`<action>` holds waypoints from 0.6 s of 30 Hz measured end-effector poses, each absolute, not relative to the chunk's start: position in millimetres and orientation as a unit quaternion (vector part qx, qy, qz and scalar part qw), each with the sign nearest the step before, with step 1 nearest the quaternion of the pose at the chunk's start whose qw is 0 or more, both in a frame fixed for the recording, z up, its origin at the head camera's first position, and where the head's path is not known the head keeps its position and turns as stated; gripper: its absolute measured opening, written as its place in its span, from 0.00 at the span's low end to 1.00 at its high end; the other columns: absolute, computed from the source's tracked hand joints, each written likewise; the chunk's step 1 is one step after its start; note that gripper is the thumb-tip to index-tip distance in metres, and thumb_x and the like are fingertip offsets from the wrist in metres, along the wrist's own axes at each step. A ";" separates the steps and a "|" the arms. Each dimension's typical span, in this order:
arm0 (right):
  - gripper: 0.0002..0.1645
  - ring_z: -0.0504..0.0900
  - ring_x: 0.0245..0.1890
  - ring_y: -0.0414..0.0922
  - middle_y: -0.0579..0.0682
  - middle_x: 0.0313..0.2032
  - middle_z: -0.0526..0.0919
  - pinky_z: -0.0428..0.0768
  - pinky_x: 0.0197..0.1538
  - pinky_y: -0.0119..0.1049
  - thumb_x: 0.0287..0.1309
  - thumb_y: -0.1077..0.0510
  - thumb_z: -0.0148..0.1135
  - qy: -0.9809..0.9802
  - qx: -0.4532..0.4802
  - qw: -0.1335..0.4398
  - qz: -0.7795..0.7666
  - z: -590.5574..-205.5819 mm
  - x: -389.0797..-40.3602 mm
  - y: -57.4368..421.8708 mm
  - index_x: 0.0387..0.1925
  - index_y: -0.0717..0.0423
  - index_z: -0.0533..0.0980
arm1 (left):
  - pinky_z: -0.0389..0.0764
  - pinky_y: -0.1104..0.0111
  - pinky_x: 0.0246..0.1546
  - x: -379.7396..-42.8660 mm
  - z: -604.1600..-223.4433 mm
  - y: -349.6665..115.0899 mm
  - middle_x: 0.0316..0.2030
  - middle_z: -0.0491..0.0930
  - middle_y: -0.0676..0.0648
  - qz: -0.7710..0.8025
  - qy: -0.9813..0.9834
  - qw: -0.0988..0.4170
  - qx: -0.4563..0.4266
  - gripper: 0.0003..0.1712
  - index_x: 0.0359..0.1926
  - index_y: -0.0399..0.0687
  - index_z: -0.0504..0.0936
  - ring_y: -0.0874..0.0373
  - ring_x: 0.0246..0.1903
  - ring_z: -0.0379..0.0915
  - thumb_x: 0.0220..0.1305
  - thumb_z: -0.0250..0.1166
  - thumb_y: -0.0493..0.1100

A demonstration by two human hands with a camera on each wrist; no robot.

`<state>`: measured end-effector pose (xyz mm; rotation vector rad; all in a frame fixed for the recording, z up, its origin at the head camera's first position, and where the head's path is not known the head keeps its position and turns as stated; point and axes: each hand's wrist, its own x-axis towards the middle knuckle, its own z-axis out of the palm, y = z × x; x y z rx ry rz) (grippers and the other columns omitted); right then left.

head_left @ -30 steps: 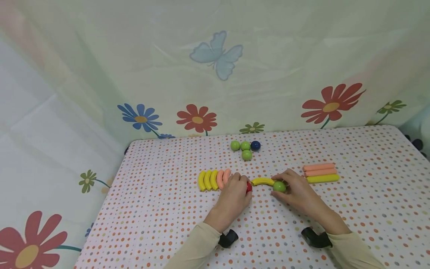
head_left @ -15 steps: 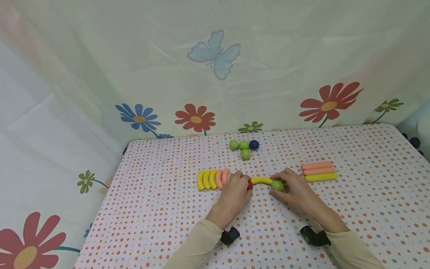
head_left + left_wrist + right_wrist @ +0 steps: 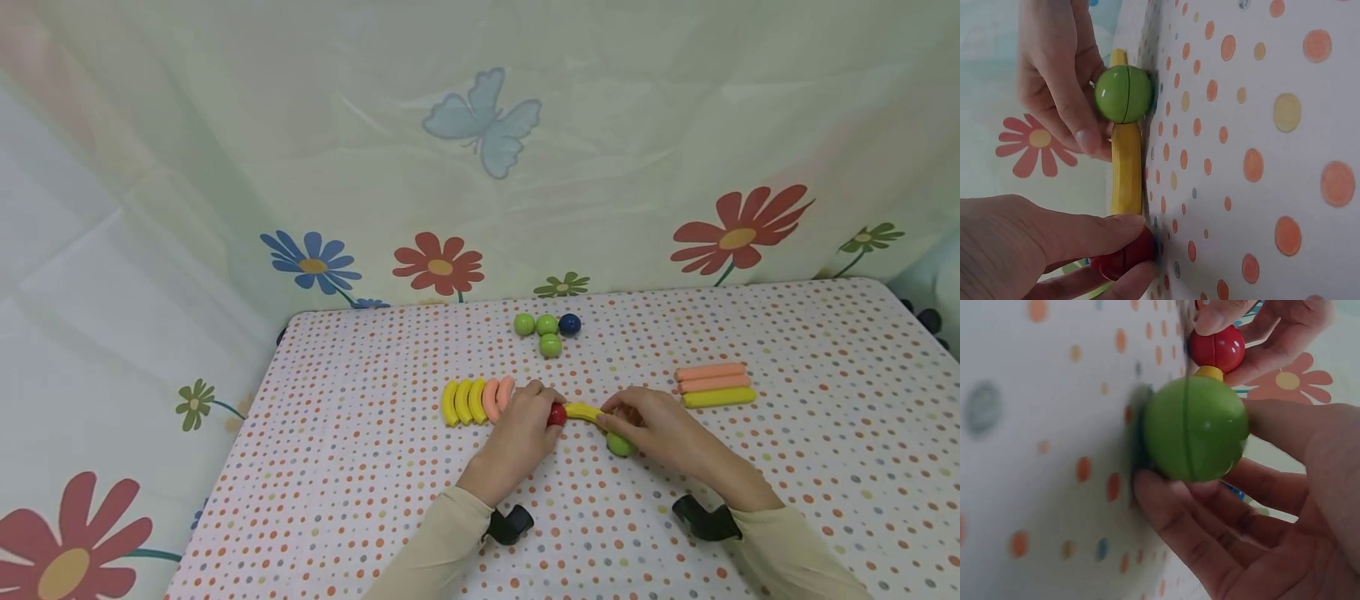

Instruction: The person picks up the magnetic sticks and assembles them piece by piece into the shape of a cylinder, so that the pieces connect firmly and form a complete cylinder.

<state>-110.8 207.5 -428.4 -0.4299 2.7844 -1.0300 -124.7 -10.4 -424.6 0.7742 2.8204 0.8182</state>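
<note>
My left hand (image 3: 517, 437) pinches a glossy red ball (image 3: 1125, 253) between thumb and fingers. The red ball adjoins the left end of a curved yellow toy rod (image 3: 581, 411) on the table. At the rod's other end, my right hand (image 3: 663, 433) holds it with thumb and forefinger, the tip partly hidden. A seamed green ball (image 3: 1194, 428) lies just on the near side of that hand, by the palm side of its fingers. Whether the green ball touches the rod cannot be told.
Left of my left hand, curved yellow rods (image 3: 463, 402) and curved pink rods (image 3: 491, 400) stand in a row. Green balls (image 3: 550, 346) and a dark blue ball (image 3: 570, 325) sit farther back. Straight pink rods (image 3: 712, 383) and a straight yellow rod (image 3: 718, 397) lie at right.
My right hand has gone from the green ball to the curved yellow rod's right end. The green ball has shifted toward me. The left hand still holds the red ball.
</note>
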 end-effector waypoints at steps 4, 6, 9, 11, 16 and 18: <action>0.12 0.74 0.29 0.39 0.45 0.32 0.79 0.75 0.31 0.33 0.66 0.60 0.71 0.925 -0.161 0.092 -0.330 -424.3 -119.4 200.8 0.45 0.65 0.83 | 0.79 0.74 0.49 -125.5 -423.5 -10.8 0.51 0.80 0.43 0.280 0.925 0.069 0.246 0.16 0.54 0.38 0.84 0.53 0.50 0.77 0.66 0.73 0.34; 0.11 0.74 0.29 0.39 0.46 0.33 0.79 0.75 0.32 0.33 0.64 0.63 0.73 0.925 -0.174 0.096 -0.325 -422.8 -123.3 197.1 0.44 0.65 0.83 | 0.79 0.74 0.49 -125.5 -423.1 -10.7 0.52 0.80 0.43 0.280 0.926 0.080 0.239 0.17 0.55 0.39 0.84 0.53 0.50 0.76 0.66 0.73 0.34; 0.11 0.73 0.29 0.40 0.46 0.33 0.80 0.74 0.33 0.34 0.61 0.64 0.74 0.926 -0.180 0.102 -0.315 -421.8 -127.1 194.0 0.44 0.64 0.84 | 0.78 0.74 0.50 -124.6 -422.5 -11.9 0.52 0.79 0.44 0.285 0.925 0.095 0.231 0.21 0.57 0.40 0.84 0.55 0.51 0.75 0.63 0.74 0.32; 0.10 0.74 0.30 0.40 0.46 0.33 0.80 0.75 0.33 0.35 0.61 0.64 0.74 0.927 -0.176 0.107 -0.313 -421.4 -128.4 193.6 0.43 0.63 0.84 | 0.78 0.73 0.52 -122.3 -418.3 -15.3 0.54 0.77 0.43 0.288 0.924 0.102 0.231 0.27 0.61 0.41 0.82 0.55 0.54 0.73 0.61 0.74 0.29; 0.11 0.75 0.31 0.42 0.47 0.33 0.80 0.76 0.34 0.38 0.60 0.63 0.74 0.934 -0.156 0.109 -0.302 -419.9 -129.1 197.3 0.43 0.63 0.84 | 0.78 0.69 0.47 -123.3 -404.3 -25.3 0.60 0.73 0.41 0.280 0.933 0.092 0.208 0.33 0.68 0.42 0.77 0.51 0.54 0.71 0.61 0.69 0.25; 0.11 0.75 0.31 0.42 0.47 0.33 0.81 0.76 0.35 0.38 0.60 0.63 0.75 0.937 -0.147 0.106 -0.297 -419.8 -129.2 200.4 0.43 0.63 0.84 | 0.79 0.67 0.43 -127.7 -402.8 -27.6 0.59 0.73 0.39 0.259 0.946 0.071 0.182 0.30 0.68 0.40 0.77 0.49 0.52 0.72 0.64 0.69 0.28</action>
